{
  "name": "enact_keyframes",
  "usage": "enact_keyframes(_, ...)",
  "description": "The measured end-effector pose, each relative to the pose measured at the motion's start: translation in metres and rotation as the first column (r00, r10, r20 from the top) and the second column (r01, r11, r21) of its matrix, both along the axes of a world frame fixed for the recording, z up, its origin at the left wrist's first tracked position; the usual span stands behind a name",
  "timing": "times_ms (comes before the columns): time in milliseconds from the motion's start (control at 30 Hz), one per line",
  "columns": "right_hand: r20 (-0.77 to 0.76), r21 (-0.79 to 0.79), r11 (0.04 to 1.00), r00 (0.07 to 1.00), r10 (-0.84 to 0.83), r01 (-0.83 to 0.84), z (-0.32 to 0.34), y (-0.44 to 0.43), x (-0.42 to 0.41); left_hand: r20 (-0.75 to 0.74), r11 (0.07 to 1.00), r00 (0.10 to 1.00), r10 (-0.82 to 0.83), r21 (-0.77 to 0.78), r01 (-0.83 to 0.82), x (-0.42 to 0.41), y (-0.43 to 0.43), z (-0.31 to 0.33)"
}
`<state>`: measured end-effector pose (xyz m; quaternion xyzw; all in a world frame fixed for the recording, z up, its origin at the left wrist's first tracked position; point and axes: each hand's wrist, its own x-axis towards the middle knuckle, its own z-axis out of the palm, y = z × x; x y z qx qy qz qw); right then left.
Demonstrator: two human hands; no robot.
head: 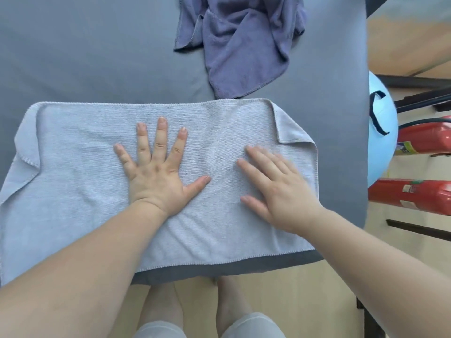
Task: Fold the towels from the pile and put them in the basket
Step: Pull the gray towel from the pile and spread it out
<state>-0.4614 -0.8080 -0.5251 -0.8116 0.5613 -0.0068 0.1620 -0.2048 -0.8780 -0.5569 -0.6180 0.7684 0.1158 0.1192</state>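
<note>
Towel: the light grey rectangular terry towel (80, 191) lies flat, long axis left-right.
Hands: left hand (156, 172) and right hand (280, 189) press it, fingers straight, gripping nothing.
Nearer: right hand, beside the turned-over corner.

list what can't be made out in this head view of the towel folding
Basket: nowhere in the head view, so its place is unknown.
Purple towel: cut off by the top edge; how many towels lie there is unclear.
Grey towel: left corner leaves the frame; parts hidden under both forearms.
Right hand: fingers blurred, so pressing or hovering is unsure.
Fire extinguisher labels: too small to read.
</note>
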Motion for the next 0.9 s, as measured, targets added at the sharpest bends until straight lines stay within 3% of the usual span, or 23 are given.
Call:
enact_keyframes(133, -0.19, 0.083, 0.971, 0.96, -0.206, 0.224, -0.008, -0.032, -0.024, 0.023, 1.0, 1.0, 0.002, -0.002, -0.002, 0.0, 0.0, -0.001)
enact_keyframes(333, -0.216, 0.102, 0.867, 0.862, -0.46, 0.488, -0.002, -0.073, -0.045, 0.036, 1.0, 0.999, 0.0, -0.004, 0.0, -0.001, 0.001, -0.001)
enact_keyframes(400, -0.205, 0.031, 0.864, 0.849, -0.486, 0.502, 0.003, -0.068, -0.021, 0.038, 1.0, 0.999, 0.003, -0.003, -0.003, -0.001, 0.001, -0.001)
enact_keyframes(467, -0.148, -0.001, 0.913, 0.903, -0.404, 0.408, 0.005, -0.054, 0.013, 0.035, 1.0, 0.999, 0.004, 0.0, -0.004, -0.001, 0.0, -0.001)
enact_keyframes(567, -0.144, 0.072, 0.949, 0.944, -0.295, 0.308, -0.008, -0.025, 0.039, 0.031, 1.0, 0.999, 0.008, 0.005, -0.008, -0.002, 0.0, 0.0)
enact_keyframes(900, -0.21, 0.108, 0.795, 0.796, -0.568, 0.596, -0.022, 0.019, 0.014, 0.028, 0.999, 0.999, 0.018, 0.045, -0.019, -0.002, 0.0, 0.015)
